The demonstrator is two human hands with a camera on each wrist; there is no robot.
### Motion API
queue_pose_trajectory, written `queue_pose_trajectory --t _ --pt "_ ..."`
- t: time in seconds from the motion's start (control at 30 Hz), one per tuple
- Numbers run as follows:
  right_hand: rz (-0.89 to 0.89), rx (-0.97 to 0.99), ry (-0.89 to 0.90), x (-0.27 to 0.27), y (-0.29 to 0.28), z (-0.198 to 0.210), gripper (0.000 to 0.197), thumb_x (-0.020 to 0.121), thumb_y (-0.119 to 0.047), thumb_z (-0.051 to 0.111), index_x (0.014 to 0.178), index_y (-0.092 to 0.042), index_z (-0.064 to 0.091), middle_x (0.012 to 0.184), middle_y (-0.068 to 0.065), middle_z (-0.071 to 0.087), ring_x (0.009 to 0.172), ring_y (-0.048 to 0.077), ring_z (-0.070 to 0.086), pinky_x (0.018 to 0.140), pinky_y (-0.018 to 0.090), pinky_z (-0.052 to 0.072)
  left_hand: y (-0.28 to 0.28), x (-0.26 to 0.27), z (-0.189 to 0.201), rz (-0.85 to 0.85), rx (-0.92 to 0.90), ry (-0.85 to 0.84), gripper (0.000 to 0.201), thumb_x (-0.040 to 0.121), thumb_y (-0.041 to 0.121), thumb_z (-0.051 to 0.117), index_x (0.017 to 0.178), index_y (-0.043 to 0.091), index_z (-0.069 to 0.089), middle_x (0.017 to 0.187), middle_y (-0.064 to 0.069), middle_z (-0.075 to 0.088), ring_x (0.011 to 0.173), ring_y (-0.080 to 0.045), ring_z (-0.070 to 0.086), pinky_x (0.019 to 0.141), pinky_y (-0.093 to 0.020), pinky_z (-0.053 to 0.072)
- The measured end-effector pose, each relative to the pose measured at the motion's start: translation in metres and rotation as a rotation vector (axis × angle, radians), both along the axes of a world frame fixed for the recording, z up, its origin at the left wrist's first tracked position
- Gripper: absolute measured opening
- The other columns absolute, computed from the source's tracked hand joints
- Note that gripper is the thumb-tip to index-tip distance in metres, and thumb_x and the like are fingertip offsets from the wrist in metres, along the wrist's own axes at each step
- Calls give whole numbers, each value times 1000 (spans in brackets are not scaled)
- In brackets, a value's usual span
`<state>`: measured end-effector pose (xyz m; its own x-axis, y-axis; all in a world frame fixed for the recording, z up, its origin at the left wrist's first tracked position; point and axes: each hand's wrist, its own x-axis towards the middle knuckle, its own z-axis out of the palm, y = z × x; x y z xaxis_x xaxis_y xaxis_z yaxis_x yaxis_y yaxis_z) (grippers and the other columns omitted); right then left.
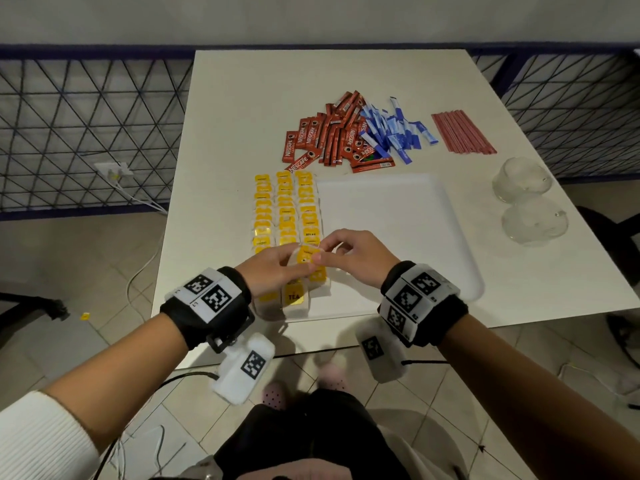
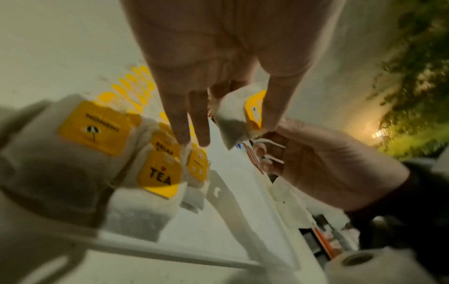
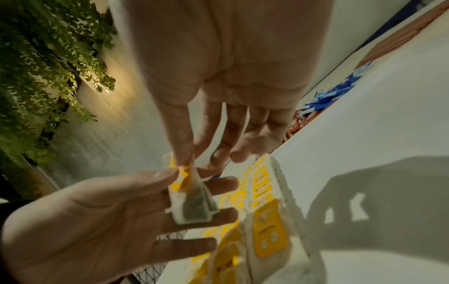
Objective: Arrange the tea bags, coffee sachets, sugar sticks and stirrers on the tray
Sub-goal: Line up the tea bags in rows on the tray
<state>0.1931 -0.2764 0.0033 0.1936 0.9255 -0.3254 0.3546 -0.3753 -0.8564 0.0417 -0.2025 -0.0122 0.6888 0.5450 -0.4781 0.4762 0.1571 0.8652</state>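
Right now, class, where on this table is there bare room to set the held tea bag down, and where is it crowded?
Free: nearly the whole white tray, bordered by the tea bag rows and the glass cups; also the table's far strip behind the coffee sachets. Crowded: the sachets, blue sugar sticks and red stirrers, and the near-left corner, where both hands pinch the tea bag.

Head view high, downward — wrist views close, sharing the tea bag (image 2: 239, 117).

Dim warm light; wrist views blurred, edges warped; hard shadow on tray (image 3: 379, 134).
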Motion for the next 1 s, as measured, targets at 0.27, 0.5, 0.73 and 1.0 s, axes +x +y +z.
queue_pose_trajectory --t 0.27,0.5,0.73,1.0 --pt "11 -69 -51 10 -9 -15 22 83 -17 67 68 -25 54 62 -10 49 59 3 44 62 16 35 -3 0 -12 35 288 99 22 81 13 71 72 30 59 69 12 56 57 7 53 60 -1 38" --pt "49 -153 -46 6 -19 -36 23 83 -15 67 68 -26 53 60 -7 53 66 12 50 76 30 44 -15 -1 -29 -50 306 221 12 81 17 71 83 21 61 70 8 58 72 -7 53 65 -4 37" --pt "116 -210 -106 4 -13 -51 15 85 -17 65 75 -21 55 63 -8 52 76 16 51 70 23 41 -14 -1 -29 -150 453 304 19 81 24 70 93 24 55 69 13 53 68 -4 51 65 -14 38" --pt "60 -221 -160 6 -1 -60 17 80 -22 70 72 -23 55 63 -11 47 58 2 44 52 6 33 -16 9 -26 -271 607 464 41 76 39 72 107 21 51 110 2 45 100 -18 50 89 -34 44"
